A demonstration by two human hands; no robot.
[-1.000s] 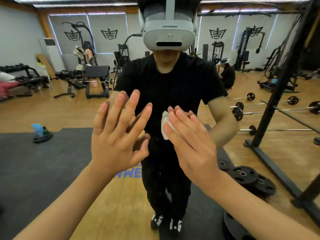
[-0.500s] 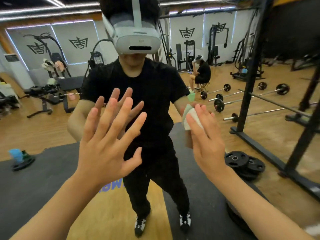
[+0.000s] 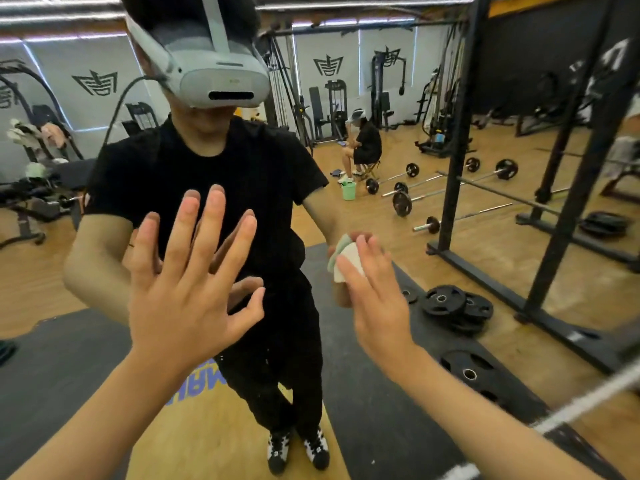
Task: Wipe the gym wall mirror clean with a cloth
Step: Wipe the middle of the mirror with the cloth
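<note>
Cloth (image 3: 348, 261) flat on the mirror (image 3: 485, 244) — here's what I'm seeing.
On my feed the left hand (image 3: 180, 299) is spread wide against the mirror, holding nothing. The right hand (image 3: 377, 306) presses the folded white cloth to it with straight fingers, just right of centre.

floor (image 3: 491, 244): light wooden boards, blue lettering (image 3: 194, 386) partly visible.
dark mat (image 3: 374, 427): laid flat over the boards.
weight plates (image 3: 450, 306): black, small overlapping stack at the mat's edge.
single plate (image 3: 467, 372): flat, near the stack.
barbells (image 3: 401, 202): several, loaded, lying on the boards further back.
green bucket (image 3: 348, 191): upright, near the barbells.
rack base (image 3: 485, 276): black steel, resting on the boards.
</note>
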